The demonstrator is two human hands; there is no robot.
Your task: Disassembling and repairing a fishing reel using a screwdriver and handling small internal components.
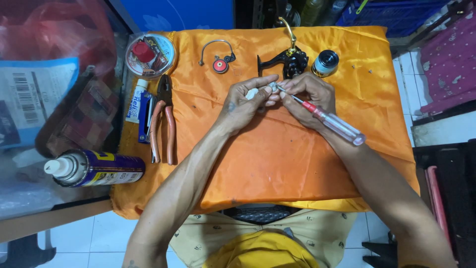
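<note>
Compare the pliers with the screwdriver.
The pliers lie untouched on the orange cloth; the screwdriver is gripped in the right hand, tip at a small metal part held by the left hand. The pliers have two reddish-brown grips; the screwdriver has one clear handle with a red collar. The pliers point away from the person; the screwdriver slants. Both are hand tools.

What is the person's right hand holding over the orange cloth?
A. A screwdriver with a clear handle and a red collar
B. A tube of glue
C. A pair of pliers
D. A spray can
A: the right hand grips a screwdriver with a clear handle and red collar, its tip at a small metal part pinched in the left hand; the pliers lie untouched on the orange cloth.
</note>
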